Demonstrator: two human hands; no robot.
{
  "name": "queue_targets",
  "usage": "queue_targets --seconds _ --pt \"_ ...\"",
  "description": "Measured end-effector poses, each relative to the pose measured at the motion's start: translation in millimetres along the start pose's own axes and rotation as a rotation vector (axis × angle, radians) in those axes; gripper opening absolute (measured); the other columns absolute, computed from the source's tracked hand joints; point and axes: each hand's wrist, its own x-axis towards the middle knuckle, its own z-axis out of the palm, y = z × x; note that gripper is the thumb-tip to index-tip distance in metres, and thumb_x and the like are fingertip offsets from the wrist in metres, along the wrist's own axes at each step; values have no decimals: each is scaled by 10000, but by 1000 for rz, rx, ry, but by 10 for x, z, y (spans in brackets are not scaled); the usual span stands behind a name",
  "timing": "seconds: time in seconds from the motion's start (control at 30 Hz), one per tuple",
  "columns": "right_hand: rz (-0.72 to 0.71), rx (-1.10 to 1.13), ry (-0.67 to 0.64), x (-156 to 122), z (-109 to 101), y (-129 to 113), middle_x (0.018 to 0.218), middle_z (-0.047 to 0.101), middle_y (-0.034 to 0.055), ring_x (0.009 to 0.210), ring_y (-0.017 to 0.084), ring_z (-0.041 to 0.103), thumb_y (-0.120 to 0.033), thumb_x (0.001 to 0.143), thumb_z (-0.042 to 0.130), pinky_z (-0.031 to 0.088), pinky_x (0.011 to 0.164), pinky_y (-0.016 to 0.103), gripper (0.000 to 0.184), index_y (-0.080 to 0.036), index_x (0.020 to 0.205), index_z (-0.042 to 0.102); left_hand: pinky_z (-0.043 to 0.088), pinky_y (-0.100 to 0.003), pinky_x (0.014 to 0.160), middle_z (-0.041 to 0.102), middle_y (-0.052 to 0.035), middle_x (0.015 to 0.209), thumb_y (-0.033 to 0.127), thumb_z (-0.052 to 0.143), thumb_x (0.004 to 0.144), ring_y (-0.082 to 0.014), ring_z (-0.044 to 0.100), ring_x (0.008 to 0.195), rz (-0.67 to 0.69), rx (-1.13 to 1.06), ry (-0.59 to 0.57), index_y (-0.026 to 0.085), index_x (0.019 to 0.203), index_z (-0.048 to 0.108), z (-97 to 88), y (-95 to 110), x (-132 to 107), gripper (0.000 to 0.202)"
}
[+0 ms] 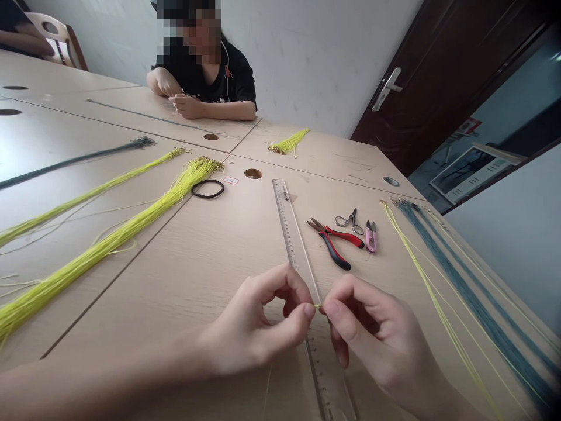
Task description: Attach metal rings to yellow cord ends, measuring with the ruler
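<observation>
The left hand (254, 327) and right hand (377, 327) meet in a tight pinch, each with thumb and forefinger closed on a short length of yellow cord (318, 306). The cord is barely visible between the fingertips (309, 311), and its exact path through the grip is too small to make out. Directly beneath the pinch lies a clear plastic ruler (291, 228), which runs under the hands and away from them across the wooden table (175, 310). Just beyond the right hand are red-and-black handled pliers (335, 242), small steel scissors (350, 222), and pink thread snips (371, 237), lying close together. Farther right, long strands of yellow cord (442, 316) lie beside a dark blue-grey cord bundle (473, 298). Left of the hands, well apart from them, are two thick yellow cord bundles (109, 245), with a black elastic band (207, 188) near the end of the closer one. A small yellow tassel (289, 141) lies ahead, past the ruler. At the far end of the table, a co-worker (201, 76) holds both hands together over the tabletop.
</observation>
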Motion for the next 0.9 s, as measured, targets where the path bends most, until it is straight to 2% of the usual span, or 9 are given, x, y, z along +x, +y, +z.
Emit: queue_targets --seconds 0.9 --pt "-18 -40 -11 3 10 30 508 442 -53 438 70 463 -353 868 477 341 419 191 250 -189 680 492 365 -201 575 476 16 667 171 496 851 -82 426 623 -53 32 -11 151 737 459 -11 0 2 122"
